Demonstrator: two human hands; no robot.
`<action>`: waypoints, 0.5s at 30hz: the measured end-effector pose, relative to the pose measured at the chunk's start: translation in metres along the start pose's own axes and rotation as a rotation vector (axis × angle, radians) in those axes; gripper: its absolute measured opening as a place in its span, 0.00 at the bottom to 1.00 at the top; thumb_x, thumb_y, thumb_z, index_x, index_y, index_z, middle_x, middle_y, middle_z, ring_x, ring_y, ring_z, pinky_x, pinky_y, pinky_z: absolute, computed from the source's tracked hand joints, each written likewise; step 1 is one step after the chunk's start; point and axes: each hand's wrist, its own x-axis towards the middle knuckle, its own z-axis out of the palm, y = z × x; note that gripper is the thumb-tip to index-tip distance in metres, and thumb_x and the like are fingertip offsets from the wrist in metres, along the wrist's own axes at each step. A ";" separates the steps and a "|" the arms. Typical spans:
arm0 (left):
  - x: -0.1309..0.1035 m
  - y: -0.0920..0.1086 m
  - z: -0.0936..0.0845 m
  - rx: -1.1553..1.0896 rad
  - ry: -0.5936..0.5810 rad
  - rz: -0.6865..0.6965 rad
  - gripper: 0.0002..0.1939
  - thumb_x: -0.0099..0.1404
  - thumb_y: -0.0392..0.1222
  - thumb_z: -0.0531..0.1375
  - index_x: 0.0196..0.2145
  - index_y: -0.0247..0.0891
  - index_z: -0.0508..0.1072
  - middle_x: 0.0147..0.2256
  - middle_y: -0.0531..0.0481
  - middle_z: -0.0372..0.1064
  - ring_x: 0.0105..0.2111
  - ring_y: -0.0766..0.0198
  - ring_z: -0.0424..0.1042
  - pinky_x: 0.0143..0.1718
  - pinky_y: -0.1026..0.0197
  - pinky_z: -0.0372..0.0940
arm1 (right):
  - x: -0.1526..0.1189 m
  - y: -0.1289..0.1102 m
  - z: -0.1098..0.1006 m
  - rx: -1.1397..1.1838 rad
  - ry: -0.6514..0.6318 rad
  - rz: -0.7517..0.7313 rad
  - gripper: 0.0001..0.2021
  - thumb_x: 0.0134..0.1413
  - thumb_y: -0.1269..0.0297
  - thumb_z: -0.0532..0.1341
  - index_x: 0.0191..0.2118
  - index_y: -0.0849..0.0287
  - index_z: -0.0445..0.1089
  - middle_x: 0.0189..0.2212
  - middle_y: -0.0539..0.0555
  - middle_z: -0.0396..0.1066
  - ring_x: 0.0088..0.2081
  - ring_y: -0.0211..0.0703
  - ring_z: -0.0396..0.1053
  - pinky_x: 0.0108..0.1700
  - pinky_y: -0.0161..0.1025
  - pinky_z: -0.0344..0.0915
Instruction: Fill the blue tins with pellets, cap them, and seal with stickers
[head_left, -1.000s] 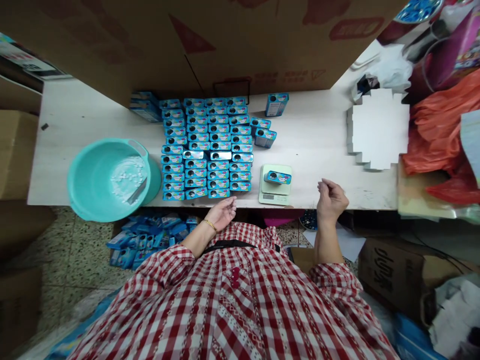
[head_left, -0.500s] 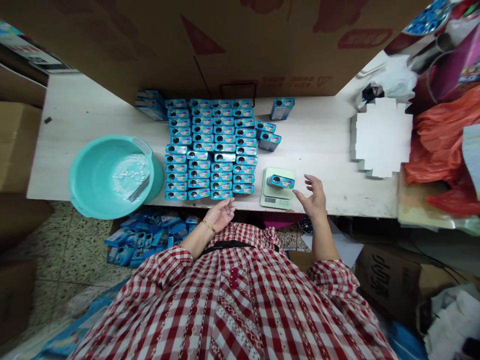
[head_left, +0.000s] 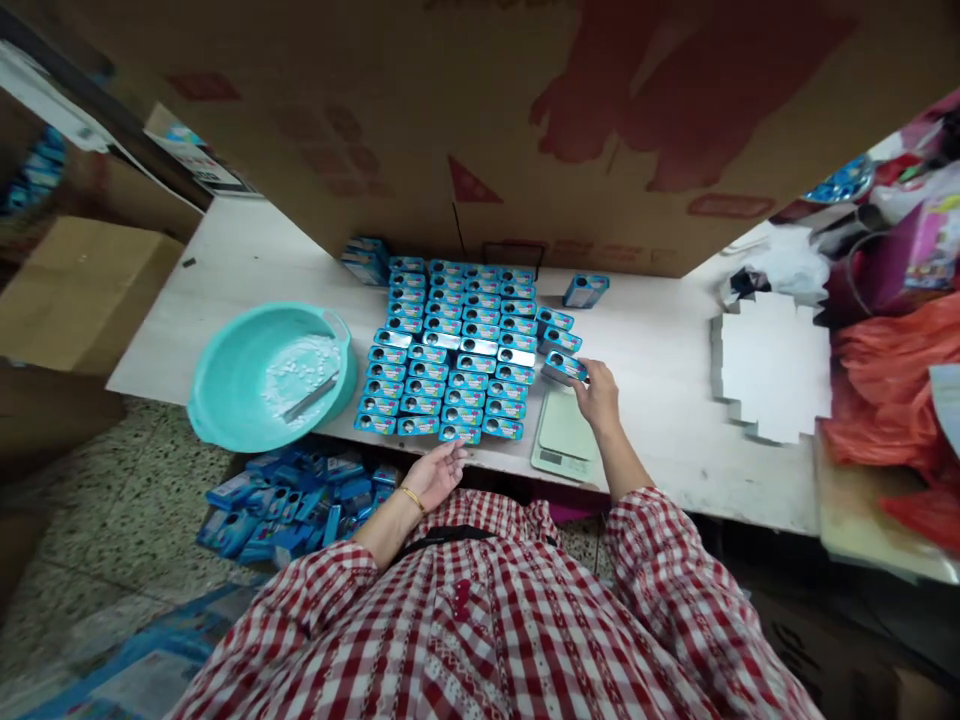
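Note:
My right hand (head_left: 598,392) grips a small blue box (head_left: 565,366) by its right end, just behind the pale green kitchen scale (head_left: 568,425). Nothing lies on the scale's plate. At the front edge of the table my left hand (head_left: 436,475) rests palm up, fingers loosely bent and holding nothing. Its fingertips are close to the front row of packed blue boxes (head_left: 461,381), which stand upright in columns. Two loose blue boxes (head_left: 561,340) stand at the right side of these columns, near the held box.
A turquoise tub (head_left: 214,410) with white pieces and a scoop-like tool stands on the left. A large cardboard carton (head_left: 375,150) rises behind the boxes. More blue boxes (head_left: 300,500) lie heaped below the table edge. A flat white carton (head_left: 772,365) lies to the right.
My right hand has closed on the blue box and lifted it off the scale, back towards the loose boxes. The left hand stays near the front row. The camera view has shifted.

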 end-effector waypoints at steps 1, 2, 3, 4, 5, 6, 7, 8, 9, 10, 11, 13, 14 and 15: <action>-0.001 0.001 -0.002 -0.013 0.006 0.002 0.07 0.62 0.31 0.54 0.34 0.31 0.72 0.23 0.49 0.70 0.20 0.72 0.68 0.21 0.70 0.64 | 0.007 0.002 0.010 0.006 0.003 0.001 0.15 0.52 0.63 0.55 0.46 0.59 0.65 0.40 0.58 0.65 0.42 0.48 0.63 0.43 0.47 0.65; -0.002 0.002 -0.004 -0.024 0.010 0.004 0.07 0.62 0.30 0.54 0.34 0.31 0.72 0.23 0.49 0.70 0.20 0.72 0.68 0.21 0.70 0.64 | 0.012 0.004 0.018 0.020 0.006 0.007 0.15 0.52 0.63 0.54 0.46 0.59 0.65 0.41 0.59 0.65 0.42 0.48 0.63 0.43 0.47 0.66; -0.003 0.002 -0.006 -0.035 0.011 0.010 0.07 0.62 0.30 0.54 0.34 0.31 0.72 0.23 0.49 0.70 0.20 0.72 0.68 0.21 0.70 0.64 | 0.016 0.006 0.025 0.042 0.007 0.010 0.16 0.52 0.63 0.54 0.47 0.59 0.66 0.41 0.59 0.64 0.42 0.47 0.63 0.42 0.46 0.66; -0.003 0.003 -0.008 -0.045 0.014 0.018 0.07 0.62 0.30 0.54 0.34 0.32 0.72 0.23 0.49 0.70 0.20 0.71 0.68 0.21 0.70 0.64 | 0.019 0.009 0.029 0.069 0.002 0.006 0.16 0.52 0.62 0.55 0.47 0.59 0.66 0.42 0.59 0.63 0.41 0.46 0.64 0.41 0.46 0.67; -0.003 0.004 -0.011 -0.054 0.022 0.027 0.07 0.62 0.30 0.54 0.34 0.32 0.72 0.24 0.49 0.70 0.20 0.71 0.69 0.22 0.70 0.64 | 0.022 0.012 0.030 0.095 -0.008 -0.006 0.17 0.52 0.60 0.55 0.47 0.59 0.66 0.42 0.58 0.63 0.40 0.45 0.64 0.40 0.45 0.68; -0.003 0.005 -0.014 -0.064 0.031 0.038 0.06 0.61 0.30 0.55 0.34 0.32 0.72 0.24 0.49 0.70 0.21 0.71 0.69 0.22 0.70 0.65 | 0.028 0.015 0.028 0.115 -0.018 -0.026 0.17 0.51 0.59 0.56 0.47 0.58 0.67 0.42 0.58 0.63 0.40 0.44 0.64 0.39 0.44 0.68; -0.003 0.006 -0.016 -0.073 0.042 0.047 0.06 0.61 0.30 0.55 0.33 0.32 0.72 0.24 0.49 0.69 0.20 0.71 0.69 0.22 0.70 0.64 | 0.036 0.018 0.023 0.125 -0.028 -0.049 0.17 0.51 0.57 0.57 0.46 0.58 0.67 0.42 0.58 0.63 0.39 0.43 0.64 0.38 0.43 0.68; -0.004 0.007 -0.019 -0.082 0.056 0.055 0.05 0.61 0.30 0.55 0.33 0.32 0.72 0.24 0.49 0.69 0.20 0.72 0.69 0.22 0.70 0.64 | 0.048 0.021 0.018 0.119 -0.026 -0.065 0.17 0.51 0.56 0.56 0.45 0.58 0.68 0.41 0.57 0.63 0.39 0.43 0.64 0.38 0.43 0.68; -0.004 0.007 -0.021 -0.090 0.071 0.062 0.05 0.61 0.30 0.56 0.33 0.32 0.72 0.24 0.49 0.69 0.20 0.72 0.68 0.22 0.70 0.64 | 0.063 0.024 0.012 0.095 -0.011 -0.068 0.16 0.52 0.56 0.56 0.45 0.58 0.68 0.41 0.57 0.64 0.40 0.44 0.64 0.39 0.43 0.68; -0.005 0.008 -0.023 -0.099 0.085 0.071 0.05 0.61 0.30 0.56 0.33 0.32 0.72 0.24 0.49 0.69 0.20 0.72 0.68 0.22 0.70 0.64 | 0.082 0.027 0.006 0.054 0.014 -0.055 0.16 0.53 0.57 0.55 0.45 0.57 0.68 0.41 0.58 0.65 0.42 0.45 0.64 0.41 0.44 0.67; -0.007 0.008 -0.025 -0.108 0.099 0.083 0.05 0.61 0.30 0.56 0.32 0.32 0.72 0.23 0.49 0.69 0.20 0.72 0.68 0.22 0.70 0.64 | 0.104 0.030 0.003 0.001 0.038 -0.035 0.16 0.53 0.58 0.54 0.46 0.58 0.67 0.43 0.59 0.65 0.44 0.46 0.63 0.43 0.46 0.66; -0.012 0.008 -0.028 -0.129 0.121 0.111 0.05 0.61 0.30 0.56 0.32 0.32 0.72 0.24 0.49 0.70 0.20 0.72 0.68 0.22 0.70 0.64 | 0.149 0.036 0.002 -0.109 0.040 -0.011 0.19 0.51 0.62 0.55 0.49 0.61 0.64 0.49 0.62 0.63 0.49 0.49 0.61 0.49 0.50 0.62; -0.015 0.007 -0.029 -0.144 0.130 0.126 0.05 0.60 0.30 0.56 0.32 0.32 0.72 0.24 0.49 0.70 0.20 0.72 0.68 0.22 0.70 0.63 | 0.170 0.039 0.005 -0.153 0.023 -0.022 0.21 0.49 0.63 0.56 0.50 0.63 0.64 0.51 0.64 0.61 0.51 0.51 0.59 0.50 0.51 0.60; -0.018 0.005 -0.029 -0.160 0.137 0.139 0.05 0.60 0.30 0.56 0.32 0.32 0.72 0.24 0.49 0.70 0.20 0.72 0.68 0.22 0.70 0.63 | 0.187 0.042 0.009 -0.184 -0.006 -0.035 0.22 0.46 0.63 0.58 0.49 0.66 0.64 0.51 0.67 0.61 0.52 0.54 0.59 0.51 0.53 0.58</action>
